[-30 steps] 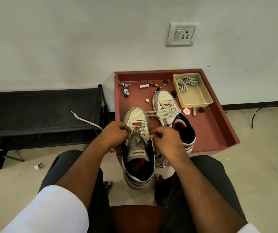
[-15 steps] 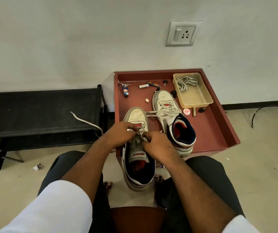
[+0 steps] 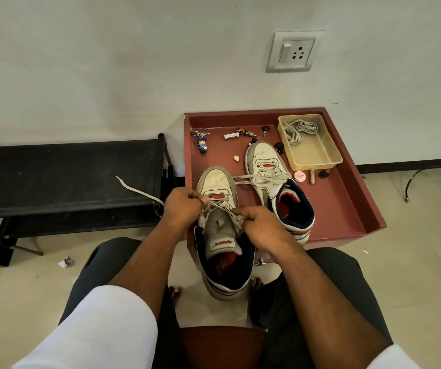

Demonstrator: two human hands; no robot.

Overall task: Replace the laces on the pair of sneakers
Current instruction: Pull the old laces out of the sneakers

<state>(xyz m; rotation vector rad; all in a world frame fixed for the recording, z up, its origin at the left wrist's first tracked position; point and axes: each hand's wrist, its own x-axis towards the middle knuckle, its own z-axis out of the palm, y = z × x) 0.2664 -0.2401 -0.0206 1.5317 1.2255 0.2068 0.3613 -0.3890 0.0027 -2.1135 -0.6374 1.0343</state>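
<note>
red tray [image 3: 347,209] | holds sneaker [image 3: 272,166], beige bin [image 3: 328,162] (w/ laces), keychain [image 3: 202,145], misc bits

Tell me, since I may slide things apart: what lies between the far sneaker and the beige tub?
In the head view, a small black knob lies on the tray between the far sneaker and the beige tub.

A plain white wall [image 3: 107,62] carries a grey switch and socket plate [image 3: 293,51]. A black bench [image 3: 62,179] stands against it on the beige tiled floor [image 3: 413,249].
</note>
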